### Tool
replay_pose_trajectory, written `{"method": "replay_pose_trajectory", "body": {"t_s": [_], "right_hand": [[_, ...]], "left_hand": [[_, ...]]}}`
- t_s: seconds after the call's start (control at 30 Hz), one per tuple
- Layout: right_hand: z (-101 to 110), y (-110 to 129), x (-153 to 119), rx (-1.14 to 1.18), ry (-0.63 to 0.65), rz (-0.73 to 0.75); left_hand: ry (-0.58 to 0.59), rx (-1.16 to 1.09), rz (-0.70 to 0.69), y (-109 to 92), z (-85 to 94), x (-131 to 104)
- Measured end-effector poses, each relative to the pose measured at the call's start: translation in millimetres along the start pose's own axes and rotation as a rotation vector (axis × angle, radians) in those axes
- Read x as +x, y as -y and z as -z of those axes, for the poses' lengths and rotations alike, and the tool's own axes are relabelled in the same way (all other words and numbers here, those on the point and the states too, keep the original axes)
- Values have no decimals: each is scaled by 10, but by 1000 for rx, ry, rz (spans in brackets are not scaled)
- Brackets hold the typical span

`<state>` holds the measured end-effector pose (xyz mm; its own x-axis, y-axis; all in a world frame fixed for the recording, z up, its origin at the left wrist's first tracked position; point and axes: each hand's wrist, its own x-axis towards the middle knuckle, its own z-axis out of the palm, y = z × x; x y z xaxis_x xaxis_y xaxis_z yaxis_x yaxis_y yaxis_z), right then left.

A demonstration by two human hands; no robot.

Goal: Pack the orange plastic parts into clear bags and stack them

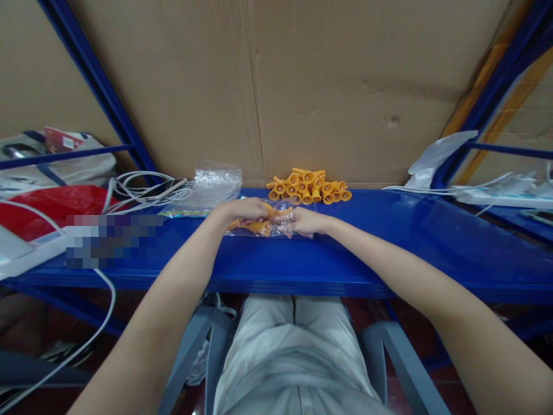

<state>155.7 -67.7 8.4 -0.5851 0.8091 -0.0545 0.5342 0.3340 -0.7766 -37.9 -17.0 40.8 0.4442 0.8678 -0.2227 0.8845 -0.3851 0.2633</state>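
At the centre of the frame we are holding a small clear bag (259, 229) with orange plastic pieces (276, 214) in and at its mouth, resting on the front of the blue shelf (389, 242). Our left hand (244, 210) is pinching the bag and a piece from the left side, and our right hand (305, 222) is closing on the same bundle from the right, fingertips meeting. We are judging this as the filling step: pieces are going into the bag. The next move is likely calling for a steady hold on the mouth while one hand is reaching up. Just above centre, the pile of orange pieces (309, 187) is lying against the cardboard wall (302, 86). Left of it, spare clear bags (216, 184) and white cables (142, 187) are lying.
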Motion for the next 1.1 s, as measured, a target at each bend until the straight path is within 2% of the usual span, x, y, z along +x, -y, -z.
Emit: {"method": "replay_pose_trajectory", "body": {"t_s": [0.2, 0.43, 0.7, 1.1], "right_hand": [[-26, 60, -21, 43, -47, -48], [51, -126, 21, 300, -203, -159], [67, -146, 2, 392, -218, -185], [41, -59, -39, 364, -239, -218]], "left_hand": [[22, -27, 16, 5, -12, 8], [23, -61, 23, -14, -19, 11], [11, -40, 57, -79, -19, -36], [25, -20, 41, -34, -25, -4]]}}
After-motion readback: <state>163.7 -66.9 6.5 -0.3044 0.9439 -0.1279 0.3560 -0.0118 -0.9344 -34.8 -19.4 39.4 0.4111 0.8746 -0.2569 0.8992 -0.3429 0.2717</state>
